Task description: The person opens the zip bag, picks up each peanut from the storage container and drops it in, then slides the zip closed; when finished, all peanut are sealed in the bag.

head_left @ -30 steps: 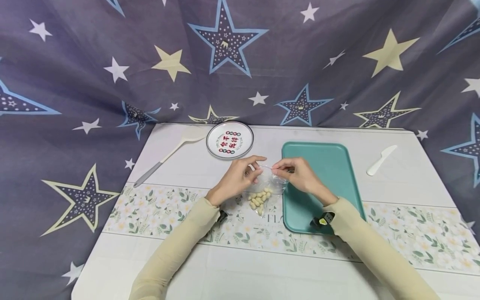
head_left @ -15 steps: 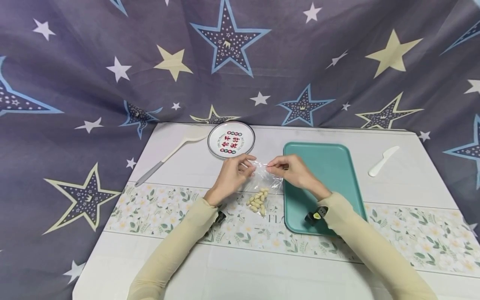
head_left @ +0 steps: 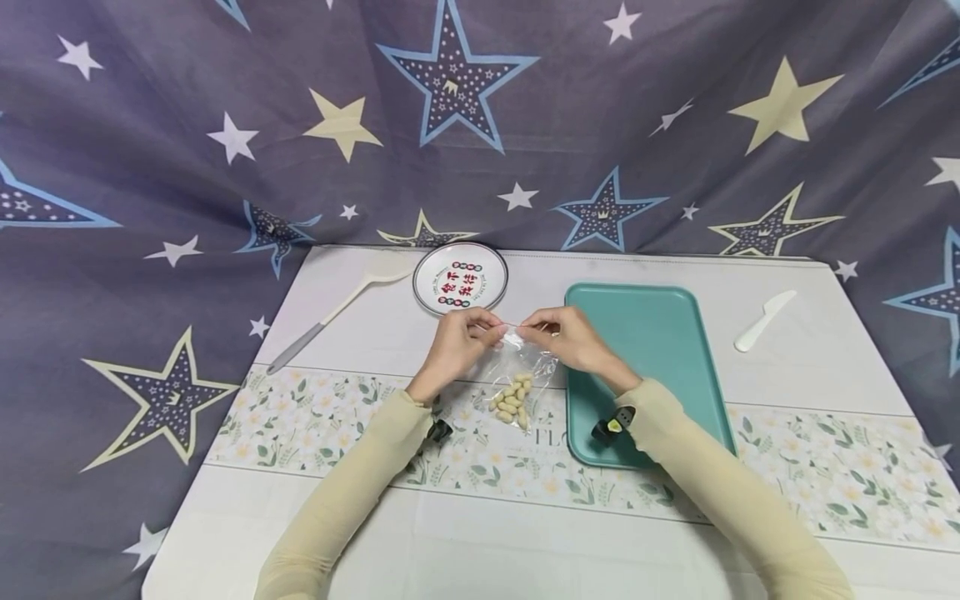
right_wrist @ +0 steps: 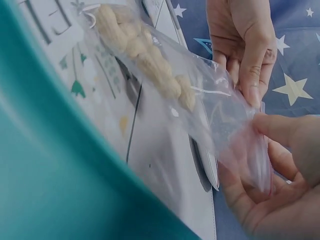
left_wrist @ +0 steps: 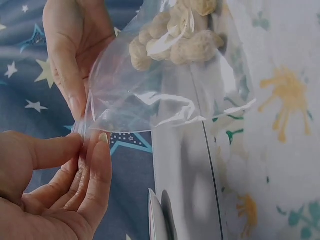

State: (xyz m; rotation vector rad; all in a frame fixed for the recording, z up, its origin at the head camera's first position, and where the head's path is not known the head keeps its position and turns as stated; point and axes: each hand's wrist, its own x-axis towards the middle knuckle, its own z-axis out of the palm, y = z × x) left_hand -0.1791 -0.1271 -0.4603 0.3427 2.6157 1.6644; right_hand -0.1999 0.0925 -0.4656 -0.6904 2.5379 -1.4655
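Note:
A clear plastic zip bag hangs between my two hands, with several peanuts in their shells gathered at its bottom. My left hand pinches the bag's top edge between thumb and fingers. Close beside it, my right hand pinches the same edge, the thumbs nearly meeting. In the left wrist view the peanuts lie away from the pinched edge. The right wrist view shows the pinkish zip strip at the right thumb and fingers. Whether the zip is parted I cannot tell.
A teal tray lies under the right forearm. Behind the hands stands a round white plate with red characters. A spatula-like utensil with a grey handle lies at the left, a white plastic knife at the right. A star-patterned cloth hangs behind.
Both hands have shifted a little to the left with the bag. The right hand has slid closer to the left along the bag's top edge.

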